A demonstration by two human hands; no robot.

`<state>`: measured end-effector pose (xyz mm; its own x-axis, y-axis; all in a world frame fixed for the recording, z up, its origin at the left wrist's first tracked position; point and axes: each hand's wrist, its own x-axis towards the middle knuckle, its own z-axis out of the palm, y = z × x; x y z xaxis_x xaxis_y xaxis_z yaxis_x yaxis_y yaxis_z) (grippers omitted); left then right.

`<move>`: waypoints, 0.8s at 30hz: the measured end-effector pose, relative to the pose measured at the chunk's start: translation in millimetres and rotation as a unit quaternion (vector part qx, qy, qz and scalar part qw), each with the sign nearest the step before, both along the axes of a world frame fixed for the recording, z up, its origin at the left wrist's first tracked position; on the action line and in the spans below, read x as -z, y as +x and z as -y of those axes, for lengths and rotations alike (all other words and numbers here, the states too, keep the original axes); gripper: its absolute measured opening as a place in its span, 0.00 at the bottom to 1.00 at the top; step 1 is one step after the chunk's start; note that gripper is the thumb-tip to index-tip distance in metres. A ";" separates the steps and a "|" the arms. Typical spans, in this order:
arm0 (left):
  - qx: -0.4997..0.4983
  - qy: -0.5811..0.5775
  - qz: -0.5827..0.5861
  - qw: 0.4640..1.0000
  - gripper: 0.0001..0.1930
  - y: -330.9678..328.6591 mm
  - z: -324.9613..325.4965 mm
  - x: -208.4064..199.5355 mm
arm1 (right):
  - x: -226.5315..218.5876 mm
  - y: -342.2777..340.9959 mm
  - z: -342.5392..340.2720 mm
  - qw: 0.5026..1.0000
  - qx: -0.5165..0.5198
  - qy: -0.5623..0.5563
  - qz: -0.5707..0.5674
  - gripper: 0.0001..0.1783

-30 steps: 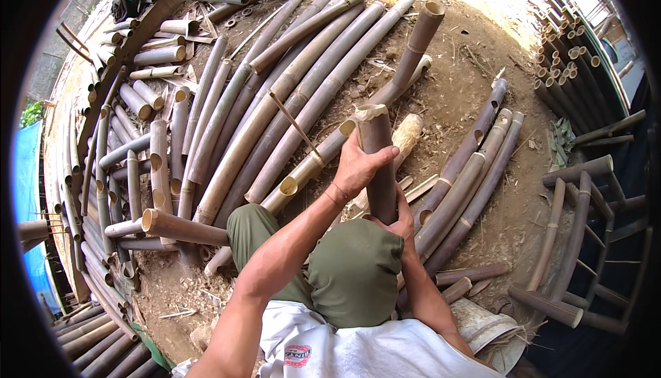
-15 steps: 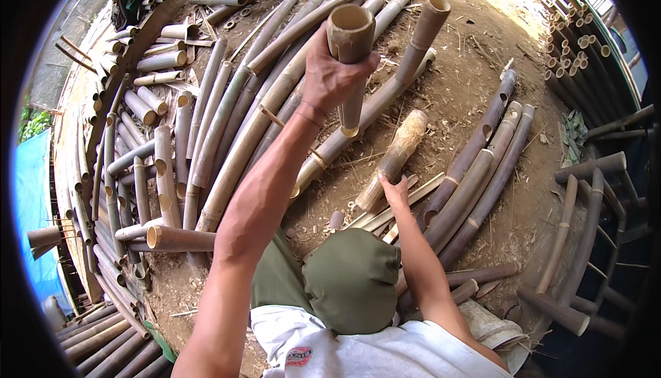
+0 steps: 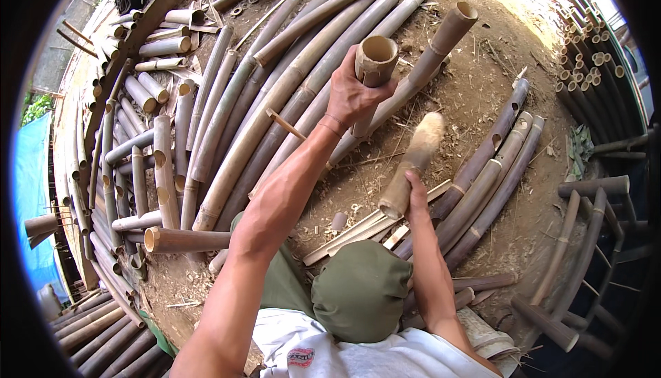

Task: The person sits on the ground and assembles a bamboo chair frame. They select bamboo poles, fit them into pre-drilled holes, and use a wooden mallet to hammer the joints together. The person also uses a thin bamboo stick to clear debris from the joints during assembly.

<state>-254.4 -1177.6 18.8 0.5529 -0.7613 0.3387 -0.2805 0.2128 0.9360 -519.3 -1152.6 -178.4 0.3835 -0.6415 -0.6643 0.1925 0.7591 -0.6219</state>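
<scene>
My left hand (image 3: 354,99) is wrapped round a bamboo tube (image 3: 376,58) held upright, its open, hollow end facing up. Behind that tube lies a longer slanting bamboo piece (image 3: 413,78) with an upturned open end; a thin stick (image 3: 287,124) shows beside my left wrist. A short, thick bamboo club (image 3: 412,154) is gripped in my right hand (image 3: 416,192), raised and tilted. Its far end is pale and battered, slightly blurred. Split bamboo strips (image 3: 365,230) lie on the ground below it. Whether the bottom of the left tube touches anything is hidden.
Long bamboo poles (image 3: 303,82) lie side by side to the left, with shorter cut pieces (image 3: 163,171) beyond. More poles (image 3: 492,171) lie on the right. Bamboo stands stacked (image 3: 585,68) at the far right. Shavings litter the dirt ground (image 3: 475,68). Bamboo supports (image 3: 585,240) stand nearby.
My right hand has lifted the bamboo club off the ground and shifted slightly right. In the picture, my left hand and its tube sit a little lower and further right.
</scene>
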 end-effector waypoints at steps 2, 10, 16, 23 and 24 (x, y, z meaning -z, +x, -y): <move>0.005 -0.012 -0.007 1.000 0.28 1.9 -2.5 5.0 | -29.0 -22.1 -10.0 0.992 -0.016 -0.125 -0.026 0.41; 0.052 0.092 0.003 0.994 0.33 23.6 35.5 2.1 | -238.3 -17.3 63.7 0.830 -0.045 -0.552 -0.061 0.43; 0.055 0.064 0.024 0.996 0.34 18.2 39.0 4.0 | -325.5 48.2 139.4 0.614 -0.139 -0.727 -0.274 0.53; 0.003 0.068 0.034 0.997 0.33 9.3 30.8 5.7 | -348.0 58.4 156.5 0.422 -0.211 -0.786 -0.400 0.57; -0.001 0.071 0.041 0.997 0.33 9.3 31.1 4.9 | -345.9 57.4 155.4 0.439 -0.147 -0.808 -0.363 0.57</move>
<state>-245.2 -1208.7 13.8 0.5302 -0.8035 0.2707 -0.3568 0.0782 0.9309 -461.9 -1308.0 167.5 0.6717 -0.4935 0.5525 -0.4611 -0.8623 -0.2096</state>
